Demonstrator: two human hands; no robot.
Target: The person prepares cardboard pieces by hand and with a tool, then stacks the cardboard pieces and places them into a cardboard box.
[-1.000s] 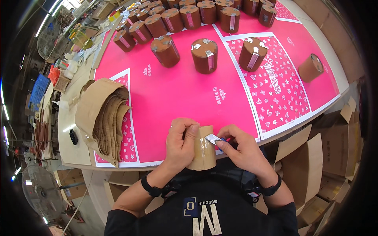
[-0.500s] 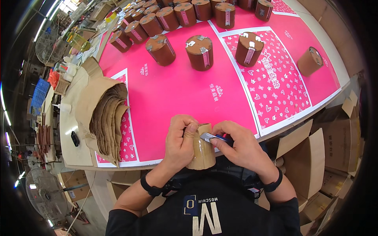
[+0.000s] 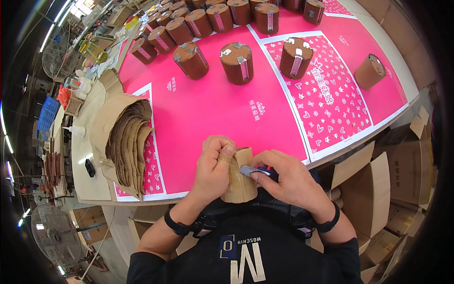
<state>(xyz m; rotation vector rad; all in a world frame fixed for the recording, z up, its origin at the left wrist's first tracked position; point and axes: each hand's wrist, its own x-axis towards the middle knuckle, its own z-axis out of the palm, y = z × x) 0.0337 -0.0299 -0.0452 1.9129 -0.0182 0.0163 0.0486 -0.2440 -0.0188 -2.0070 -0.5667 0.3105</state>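
Note:
A brown cardboard tube (image 3: 240, 190) with shiny clear tape round it stands roughly upright at the table's front edge, close to my body. My left hand (image 3: 213, 165) is closed on its left side, the thumb pressing near the upper rim. From the right, my right hand (image 3: 289, 179) grips a blue-handled utility knife (image 3: 259, 171). The knife's grey metal front end rests against the tube's side, just below the rim. Whether the blade is cutting into the cardboard cannot be made out.
Bright pink printed sheets (image 3: 208, 109) cover the table. Several brown cylindrical boxes with metal clasps (image 3: 237, 64) stand across its far half, and one (image 3: 370, 72) leans at the right. A stack of curved brown paper (image 3: 120, 137) lies left. Open cartons (image 3: 366, 194) stand right, below the table.
The knife and my right hand have shifted slightly down along the tube. My left hand keeps its hold, moved a little to the left. The whole view has shifted slightly.

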